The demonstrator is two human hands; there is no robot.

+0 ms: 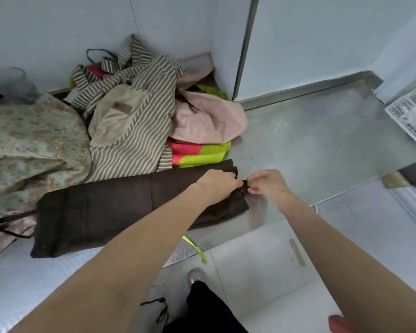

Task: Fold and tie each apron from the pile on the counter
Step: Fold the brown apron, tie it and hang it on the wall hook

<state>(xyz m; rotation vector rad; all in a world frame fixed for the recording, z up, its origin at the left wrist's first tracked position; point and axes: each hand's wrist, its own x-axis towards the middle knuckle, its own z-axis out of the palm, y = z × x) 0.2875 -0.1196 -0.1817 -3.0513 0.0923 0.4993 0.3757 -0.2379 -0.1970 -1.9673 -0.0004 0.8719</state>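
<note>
A dark brown apron (101, 207) lies folded into a long strip across the steel counter (310, 150). My left hand (217, 182) rests on its right end and pinches a brown strap (245, 186) there. My right hand (268, 182) pinches the same strap from the right, fingertips almost meeting the left hand's. Behind lies the pile: a striped beige apron (132, 126), a pink one (209, 116), a red and lime one (199, 152) and a floral one (31, 138) at the left.
A clear glass (12, 85) stands at the back left by the wall. A printed packet (411, 116) sits at the right edge. A lime strap (197, 248) hangs over the counter's front edge. My shoe and tiled floor show below.
</note>
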